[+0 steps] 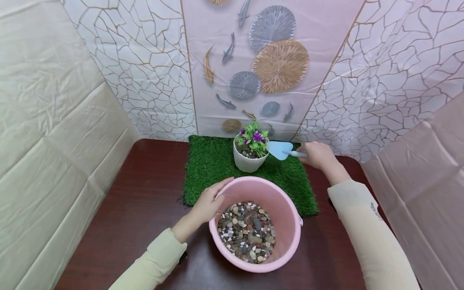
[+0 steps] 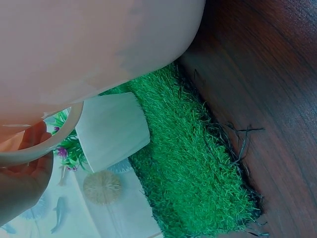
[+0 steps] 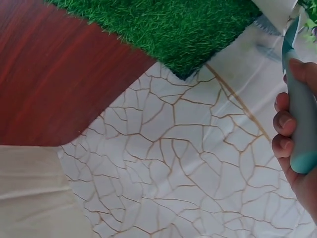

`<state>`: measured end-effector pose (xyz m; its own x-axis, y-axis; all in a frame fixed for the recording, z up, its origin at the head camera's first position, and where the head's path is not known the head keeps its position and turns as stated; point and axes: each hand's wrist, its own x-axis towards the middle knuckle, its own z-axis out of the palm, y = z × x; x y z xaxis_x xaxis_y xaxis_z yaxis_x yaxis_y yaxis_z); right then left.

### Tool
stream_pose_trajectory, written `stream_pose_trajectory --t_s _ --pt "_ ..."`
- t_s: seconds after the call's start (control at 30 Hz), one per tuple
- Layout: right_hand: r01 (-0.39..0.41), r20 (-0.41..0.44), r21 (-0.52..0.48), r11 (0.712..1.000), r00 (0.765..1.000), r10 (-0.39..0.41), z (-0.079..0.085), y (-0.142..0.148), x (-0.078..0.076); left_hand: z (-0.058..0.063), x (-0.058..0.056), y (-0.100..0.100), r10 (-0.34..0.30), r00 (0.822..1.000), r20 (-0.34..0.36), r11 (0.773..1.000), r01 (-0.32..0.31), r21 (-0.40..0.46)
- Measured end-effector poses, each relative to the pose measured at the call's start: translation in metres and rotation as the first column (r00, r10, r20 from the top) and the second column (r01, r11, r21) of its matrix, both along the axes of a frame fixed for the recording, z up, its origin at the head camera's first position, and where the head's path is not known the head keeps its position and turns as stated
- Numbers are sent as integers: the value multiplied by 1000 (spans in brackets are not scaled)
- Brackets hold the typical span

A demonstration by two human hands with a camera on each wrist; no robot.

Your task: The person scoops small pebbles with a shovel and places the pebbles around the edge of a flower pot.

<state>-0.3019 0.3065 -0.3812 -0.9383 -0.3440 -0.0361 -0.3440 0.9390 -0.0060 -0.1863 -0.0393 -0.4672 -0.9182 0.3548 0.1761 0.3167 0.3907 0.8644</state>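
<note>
We see one trowel (image 1: pixel 282 151) at the right of one white pot (image 1: pixel 249 164), its long axis nearly level in the head view, blade pointing left to the pot's rim; we cannot tell whether they touch; the right hand (image 1: pixel 319 155) is clamped on its handle; the left hand (image 1: pixel 207 203) grips the rim of one pink bucket (image 1: pixel 250 267); only the head view shows us the many stones (image 1: pixel 246 233) inside; only the right wrist view shows the handle's teal end; one plant (image 1: pixel 255 137) fills the pot, on one green mat (image 1: pixel 210 161).
</note>
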Motion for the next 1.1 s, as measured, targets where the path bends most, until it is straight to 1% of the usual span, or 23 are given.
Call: stream_pose_trajectory --t_s 0.17,0.4,0.53,0.77,0.9,1.0,1.1 --pt "-53 -13 13 999 998 53 8 2 15 0 0 0 3 1000 3 1000 -3 -11" --pt "-90 3 18 996 996 90 27 2 38 1 1 0 1 1000 12 1000 -1 -7" --pt "-137 -32 15 990 990 137 38 -1 55 1 2 0 3 1000 19 1000 -3 -12" --pt "-225 -96 24 974 969 226 57 -9 84 0 1 0 -5 1000 30 1000 6 -19" --pt "-273 -102 22 962 956 274 70 -18 97 0 1 -1 -8 999 53 1000 9 -22" --pt "-316 -97 25 948 943 317 77 -26 106 1 1 -1 4 999 36 1000 -3 -23" --pt "-363 -89 53 930 926 366 79 -34 113 1 1 0 9 1000 17 1000 -9 -26"
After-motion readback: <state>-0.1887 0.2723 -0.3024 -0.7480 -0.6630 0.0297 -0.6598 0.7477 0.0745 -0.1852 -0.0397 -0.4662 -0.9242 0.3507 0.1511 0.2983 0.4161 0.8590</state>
